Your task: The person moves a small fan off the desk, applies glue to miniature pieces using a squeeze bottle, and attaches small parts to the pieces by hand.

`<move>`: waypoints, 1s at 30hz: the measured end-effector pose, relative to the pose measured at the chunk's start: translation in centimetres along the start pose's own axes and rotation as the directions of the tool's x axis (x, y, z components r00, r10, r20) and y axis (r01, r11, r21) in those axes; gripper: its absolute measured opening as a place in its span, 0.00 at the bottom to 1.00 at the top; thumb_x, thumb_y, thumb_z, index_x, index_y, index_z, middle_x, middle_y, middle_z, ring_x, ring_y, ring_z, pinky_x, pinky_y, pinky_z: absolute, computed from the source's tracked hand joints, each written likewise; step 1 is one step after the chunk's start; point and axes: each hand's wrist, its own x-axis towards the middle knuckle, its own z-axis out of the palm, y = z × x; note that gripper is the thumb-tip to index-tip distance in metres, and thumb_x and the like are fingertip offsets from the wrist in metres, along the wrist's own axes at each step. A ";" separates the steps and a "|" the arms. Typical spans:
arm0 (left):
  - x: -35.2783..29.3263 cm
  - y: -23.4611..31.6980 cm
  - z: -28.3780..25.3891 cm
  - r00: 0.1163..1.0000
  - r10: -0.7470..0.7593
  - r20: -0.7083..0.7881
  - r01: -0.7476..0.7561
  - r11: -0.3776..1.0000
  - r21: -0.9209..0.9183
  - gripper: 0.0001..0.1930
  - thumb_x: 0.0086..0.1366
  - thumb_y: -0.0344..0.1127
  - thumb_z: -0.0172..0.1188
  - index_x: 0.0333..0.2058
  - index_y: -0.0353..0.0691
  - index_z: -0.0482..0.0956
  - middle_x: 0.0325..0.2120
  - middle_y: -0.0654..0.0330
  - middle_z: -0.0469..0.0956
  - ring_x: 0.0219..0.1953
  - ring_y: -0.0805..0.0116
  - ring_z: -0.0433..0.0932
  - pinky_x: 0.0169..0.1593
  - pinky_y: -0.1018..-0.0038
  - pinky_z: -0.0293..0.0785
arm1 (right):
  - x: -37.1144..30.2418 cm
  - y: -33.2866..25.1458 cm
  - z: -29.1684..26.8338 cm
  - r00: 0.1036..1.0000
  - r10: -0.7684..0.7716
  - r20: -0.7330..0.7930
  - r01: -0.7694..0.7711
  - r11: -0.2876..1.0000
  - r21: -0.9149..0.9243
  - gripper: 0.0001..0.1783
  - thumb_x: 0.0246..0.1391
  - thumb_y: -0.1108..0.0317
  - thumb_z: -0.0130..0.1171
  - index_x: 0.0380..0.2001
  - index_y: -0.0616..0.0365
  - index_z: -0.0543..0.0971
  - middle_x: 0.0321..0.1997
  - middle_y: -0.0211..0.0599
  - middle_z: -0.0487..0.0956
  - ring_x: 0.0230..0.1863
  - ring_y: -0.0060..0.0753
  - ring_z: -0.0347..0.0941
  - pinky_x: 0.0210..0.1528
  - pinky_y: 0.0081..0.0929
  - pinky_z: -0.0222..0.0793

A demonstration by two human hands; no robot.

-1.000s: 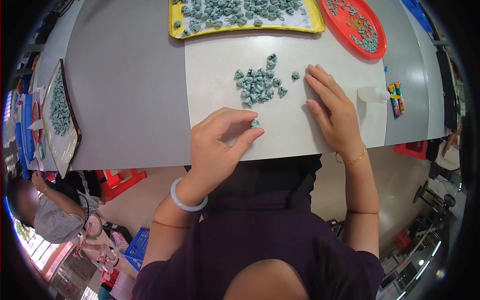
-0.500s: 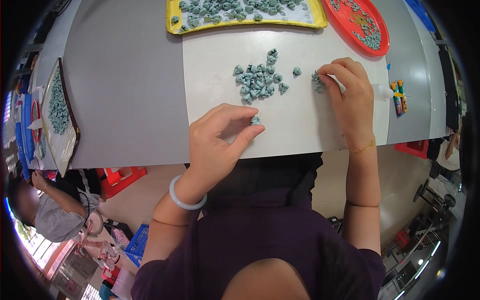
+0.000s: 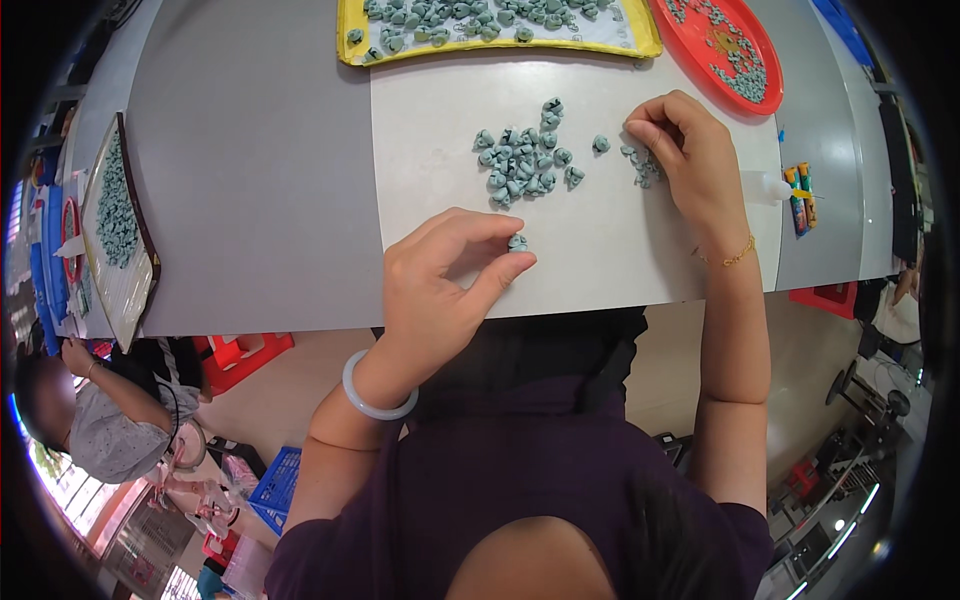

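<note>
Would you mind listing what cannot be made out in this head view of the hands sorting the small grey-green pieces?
- Shape of the small piece pinched by the left hand: too small, partly covered by the fingertips.
- What the right hand grips: its curled fingers hide the few pieces beneath.
- Yellow tray and red tray: cut off by the top edge.
- Items beside the table's right end: too small.
</note>
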 end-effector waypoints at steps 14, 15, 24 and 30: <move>0.0 0.0 -0.2 1.000 0.017 0.001 -0.017 1.000 0.007 0.11 0.48 0.20 0.63 0.33 0.32 0.77 0.27 0.59 0.75 0.29 0.74 0.75 0.35 0.81 0.74 | -0.1 -0.2 -0.5 0.986 -0.153 -0.065 0.145 0.983 -0.112 0.03 0.46 0.79 0.56 0.28 0.64 0.75 0.29 0.30 0.74 0.28 0.23 0.71 0.32 0.18 0.69; 0.0 0.0 -0.1 1.000 0.019 -0.016 -0.019 1.000 -0.001 0.10 0.48 0.22 0.63 0.33 0.33 0.77 0.26 0.58 0.76 0.28 0.72 0.76 0.34 0.80 0.74 | -0.1 -0.1 -0.4 0.986 -0.152 -0.064 0.145 0.983 -0.112 0.03 0.46 0.79 0.56 0.28 0.64 0.75 0.29 0.30 0.74 0.28 0.23 0.71 0.32 0.18 0.69; 0.1 0.1 -0.2 1.000 0.015 -0.025 -0.016 1.000 -0.027 0.10 0.49 0.24 0.64 0.33 0.33 0.77 0.24 0.58 0.76 0.27 0.71 0.77 0.33 0.80 0.75 | 0.6 -0.3 -0.3 0.917 -0.397 0.033 0.380 0.849 -0.367 0.05 0.45 0.81 0.54 0.27 0.63 0.72 0.28 0.35 0.72 0.28 0.35 0.69 0.31 0.23 0.66; 0.0 0.2 -0.3 0.999 0.013 -0.033 -0.013 1.000 -0.013 0.10 0.47 0.23 0.64 0.32 0.34 0.78 0.25 0.59 0.76 0.27 0.73 0.76 0.32 0.81 0.73 | -3.0 -4.8 0.2 0.961 -0.269 0.061 0.254 0.950 0.184 0.05 0.44 0.83 0.54 0.26 0.63 0.71 0.27 0.33 0.70 0.26 0.25 0.66 0.28 0.19 0.63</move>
